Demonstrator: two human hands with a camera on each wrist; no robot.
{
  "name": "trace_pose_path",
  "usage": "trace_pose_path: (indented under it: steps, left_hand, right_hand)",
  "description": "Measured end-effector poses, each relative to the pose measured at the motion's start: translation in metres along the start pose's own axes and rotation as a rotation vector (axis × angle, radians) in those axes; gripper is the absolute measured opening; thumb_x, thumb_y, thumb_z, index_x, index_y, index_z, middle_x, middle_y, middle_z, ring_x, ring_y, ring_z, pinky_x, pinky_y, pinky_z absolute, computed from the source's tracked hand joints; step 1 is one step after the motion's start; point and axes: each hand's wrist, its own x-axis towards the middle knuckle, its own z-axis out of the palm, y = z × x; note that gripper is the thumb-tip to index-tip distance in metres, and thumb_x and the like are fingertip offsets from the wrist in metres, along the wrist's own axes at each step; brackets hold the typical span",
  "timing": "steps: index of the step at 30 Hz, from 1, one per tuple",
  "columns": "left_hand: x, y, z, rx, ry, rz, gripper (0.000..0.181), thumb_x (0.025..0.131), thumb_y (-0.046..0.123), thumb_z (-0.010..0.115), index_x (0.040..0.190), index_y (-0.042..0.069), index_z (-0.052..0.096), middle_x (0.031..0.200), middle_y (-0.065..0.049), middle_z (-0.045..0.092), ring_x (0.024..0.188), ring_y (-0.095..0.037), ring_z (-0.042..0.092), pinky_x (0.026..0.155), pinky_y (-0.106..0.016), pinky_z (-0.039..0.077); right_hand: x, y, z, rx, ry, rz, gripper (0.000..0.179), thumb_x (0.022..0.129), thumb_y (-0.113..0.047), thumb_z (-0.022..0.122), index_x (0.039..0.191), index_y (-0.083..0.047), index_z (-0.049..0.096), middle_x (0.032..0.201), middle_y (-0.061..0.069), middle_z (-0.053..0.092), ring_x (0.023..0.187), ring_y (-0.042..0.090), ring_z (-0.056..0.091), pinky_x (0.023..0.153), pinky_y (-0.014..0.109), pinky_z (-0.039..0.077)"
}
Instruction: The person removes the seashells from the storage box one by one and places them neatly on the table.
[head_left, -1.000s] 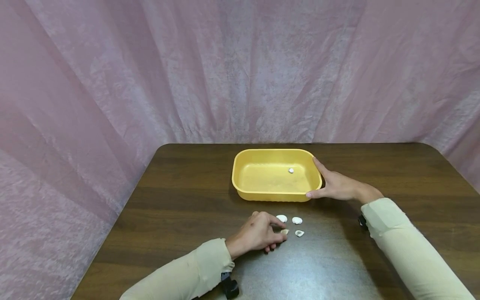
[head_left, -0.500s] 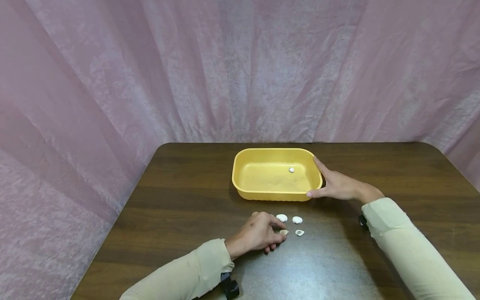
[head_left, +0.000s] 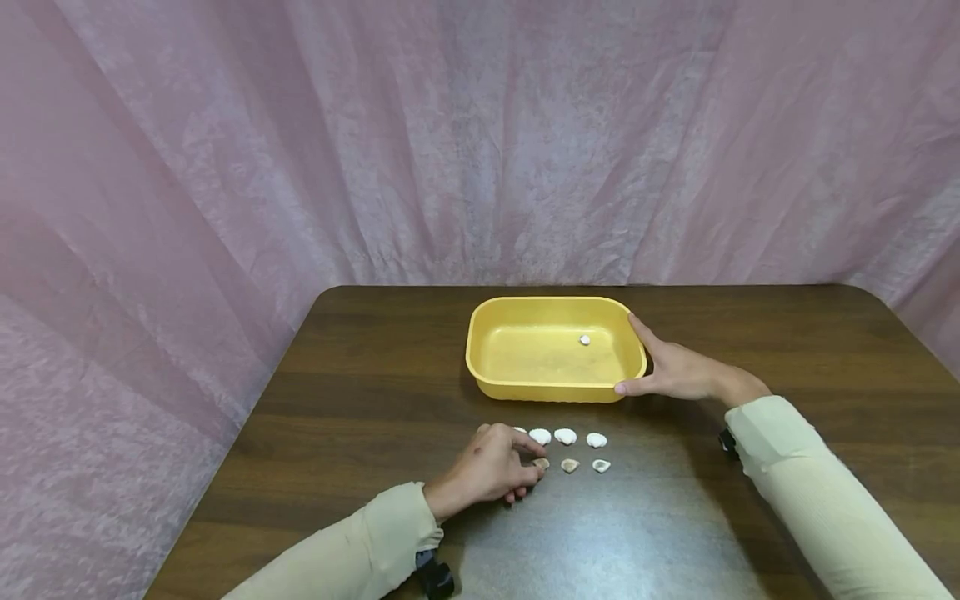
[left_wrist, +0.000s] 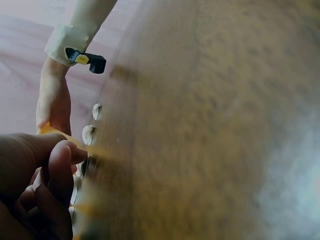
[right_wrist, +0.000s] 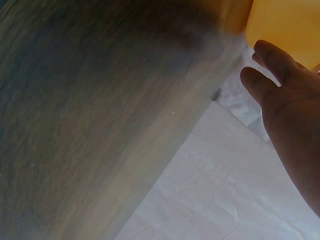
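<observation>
In the head view my left hand (head_left: 491, 468) pinches a small tan seashell (head_left: 542, 464) between thumb and forefinger, low over the table. To its right in the front row lie another tan shell (head_left: 570, 466) and a pale shell (head_left: 602, 466). Behind them runs a row of white ribbed seashells (head_left: 566, 436), its left end partly covered by my left hand. My right hand (head_left: 678, 372) spans the right end of a yellow plastic basin (head_left: 551, 392), thumb at the front corner and straight fingers along the side. One small white shell (head_left: 585, 340) lies inside the basin.
The dark wooden table (head_left: 360, 417) has rounded far corners. A pink velvet curtain (head_left: 480, 150) hangs right behind its far edge. Each wrist carries a small black camera (left_wrist: 92, 61) below the cream sleeve.
My left hand has let go of one tan shell in the front row, moved left and pinched another. More white shells of the back row show now. The right hand stays at the basin.
</observation>
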Motion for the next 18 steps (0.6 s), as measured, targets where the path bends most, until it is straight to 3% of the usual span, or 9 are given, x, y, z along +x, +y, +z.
trace_pose_path:
  steps: [10,15,18]
  left_hand:
    - [0.002,0.0,0.0,0.004,-0.004,-0.005,0.01,0.087,0.007,0.076,0.096,0.007,0.078,0.045,0.005,0.058,0.033,-0.006,0.051,0.038,-0.025,0.048]
    - [0.002,0.013,-0.004,-0.03,0.0,-0.015,0.016,0.084,0.005,0.078,0.1,0.006,0.078,0.046,0.004,0.059,0.034,-0.007,0.052,0.039,-0.027,0.05]
    - [0.007,0.026,-0.011,-0.074,-0.001,0.018,0.019,0.085,0.004,0.078,0.103,0.002,0.076,0.048,0.003,0.061,0.036,-0.008,0.053,0.039,-0.025,0.048]
  right_hand:
    - [0.0,0.001,0.001,0.011,0.002,-0.001,0.123,0.084,-0.046,0.079,0.158,-0.002,-0.009,0.142,0.043,0.038,0.126,0.046,0.049,0.106,0.061,0.036]
    - [0.0,0.0,0.0,0.01,-0.003,-0.002,0.123,0.084,-0.047,0.078,0.158,-0.002,-0.01,0.143,0.043,0.036,0.126,0.046,0.049,0.106,0.061,0.036]
    - [0.001,0.0,0.0,0.007,-0.004,-0.002,0.123,0.084,-0.047,0.078,0.157,-0.001,-0.009,0.143,0.043,0.036,0.126,0.046,0.049,0.106,0.061,0.036]
